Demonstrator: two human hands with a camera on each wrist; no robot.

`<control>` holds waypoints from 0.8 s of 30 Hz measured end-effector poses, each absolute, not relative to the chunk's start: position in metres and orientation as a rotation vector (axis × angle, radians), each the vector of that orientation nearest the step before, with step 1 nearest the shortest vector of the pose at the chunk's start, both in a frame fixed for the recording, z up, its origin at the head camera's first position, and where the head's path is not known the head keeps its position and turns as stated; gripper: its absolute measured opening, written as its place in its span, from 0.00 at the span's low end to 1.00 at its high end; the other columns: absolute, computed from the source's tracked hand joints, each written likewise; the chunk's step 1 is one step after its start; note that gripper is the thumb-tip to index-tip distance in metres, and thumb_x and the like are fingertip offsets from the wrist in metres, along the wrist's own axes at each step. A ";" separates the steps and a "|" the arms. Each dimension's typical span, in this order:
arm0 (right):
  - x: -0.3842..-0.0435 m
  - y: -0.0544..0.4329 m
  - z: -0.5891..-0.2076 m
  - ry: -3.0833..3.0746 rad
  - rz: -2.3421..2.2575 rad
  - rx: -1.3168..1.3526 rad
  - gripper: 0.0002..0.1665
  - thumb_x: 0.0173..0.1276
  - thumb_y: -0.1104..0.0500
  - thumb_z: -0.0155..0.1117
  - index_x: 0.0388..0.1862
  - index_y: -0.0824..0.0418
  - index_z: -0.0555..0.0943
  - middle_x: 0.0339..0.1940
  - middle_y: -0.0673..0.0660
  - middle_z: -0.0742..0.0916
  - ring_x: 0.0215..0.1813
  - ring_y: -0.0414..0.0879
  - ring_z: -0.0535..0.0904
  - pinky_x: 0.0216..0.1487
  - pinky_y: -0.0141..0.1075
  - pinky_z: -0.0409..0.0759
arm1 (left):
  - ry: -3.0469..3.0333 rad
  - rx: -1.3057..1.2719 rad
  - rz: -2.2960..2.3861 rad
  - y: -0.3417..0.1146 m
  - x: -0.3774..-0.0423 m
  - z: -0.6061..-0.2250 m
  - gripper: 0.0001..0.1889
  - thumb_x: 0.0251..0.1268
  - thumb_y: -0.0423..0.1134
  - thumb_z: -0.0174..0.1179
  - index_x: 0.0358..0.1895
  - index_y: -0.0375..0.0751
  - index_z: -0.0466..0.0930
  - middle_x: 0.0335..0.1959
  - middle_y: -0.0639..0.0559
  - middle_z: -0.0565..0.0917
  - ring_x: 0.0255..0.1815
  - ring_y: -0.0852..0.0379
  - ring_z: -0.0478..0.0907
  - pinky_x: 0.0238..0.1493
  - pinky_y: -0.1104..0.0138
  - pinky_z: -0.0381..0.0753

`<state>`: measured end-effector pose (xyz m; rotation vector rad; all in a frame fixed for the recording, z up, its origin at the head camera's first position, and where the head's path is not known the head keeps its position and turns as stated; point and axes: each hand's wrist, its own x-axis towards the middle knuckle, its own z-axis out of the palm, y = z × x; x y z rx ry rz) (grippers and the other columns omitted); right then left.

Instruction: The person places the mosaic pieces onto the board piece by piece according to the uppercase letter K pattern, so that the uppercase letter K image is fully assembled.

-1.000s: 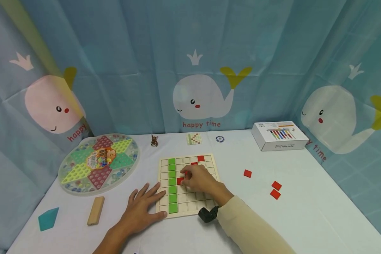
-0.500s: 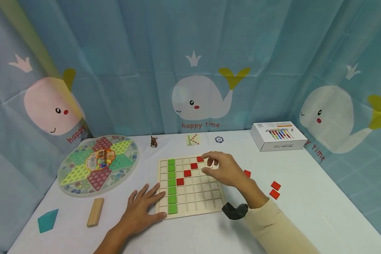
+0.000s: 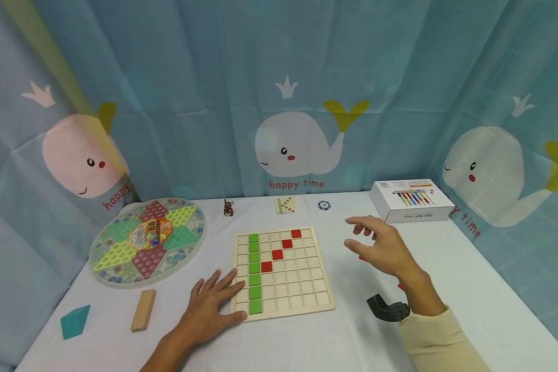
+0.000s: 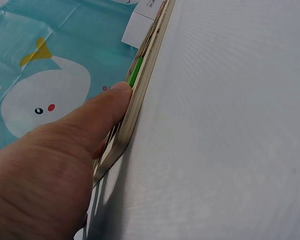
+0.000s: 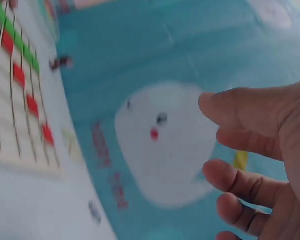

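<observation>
A wooden grid board [image 3: 297, 289] lies on the white table, with a column of green square tiles [image 3: 255, 279] near its left side. Several red square tiles [image 3: 277, 254] step diagonally up to the right from that column. Fingers spread, my left hand [image 3: 209, 307] rests on the board's left edge; in the left wrist view its thumb [image 4: 102, 107] presses at the corner. My right hand [image 3: 383, 248] hovers right of the board, holding nothing, thumb and fingers apart. Beneath it, loose red tiles [image 3: 363, 258] show only in slivers, mostly hidden by hand and wrist.
At the back stand a small brown figurine [image 3: 228, 207], a pattern card [image 3: 285, 205], a poker chip [image 3: 324, 205] and a white box [image 3: 411, 200]. On the left lie a round Chinese checkers board [image 3: 99, 243], a wooden block [image 3: 143, 310] and a teal piece [image 3: 75, 322].
My right hand has let go of a red tile on the board, which now sits in the diagonal, and has moved right, over the loose tiles. The left hand stays put.
</observation>
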<state>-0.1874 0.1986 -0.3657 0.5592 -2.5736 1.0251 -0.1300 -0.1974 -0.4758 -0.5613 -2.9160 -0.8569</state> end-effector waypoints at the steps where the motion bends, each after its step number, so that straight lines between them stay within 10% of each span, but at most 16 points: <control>1: -0.189 0.204 -0.370 -2.585 1.028 0.523 0.24 0.58 0.60 0.73 0.55 0.58 0.82 0.37 0.50 0.80 0.39 0.48 0.71 0.38 0.44 0.72 | -2.920 -0.559 -0.862 -0.197 -0.130 -0.475 0.37 0.52 0.66 0.65 0.64 0.52 0.76 0.73 0.55 0.62 0.74 0.38 0.48 0.66 0.40 0.37; 24: -0.214 0.252 -0.433 -3.024 0.909 0.174 0.25 0.61 0.57 0.70 0.56 0.65 0.80 0.43 0.62 0.82 0.45 0.58 0.73 0.43 0.52 0.74 | -2.885 -0.578 -0.856 -0.197 -0.130 -0.476 0.37 0.51 0.65 0.65 0.64 0.51 0.77 0.72 0.53 0.64 0.74 0.38 0.50 0.65 0.39 0.39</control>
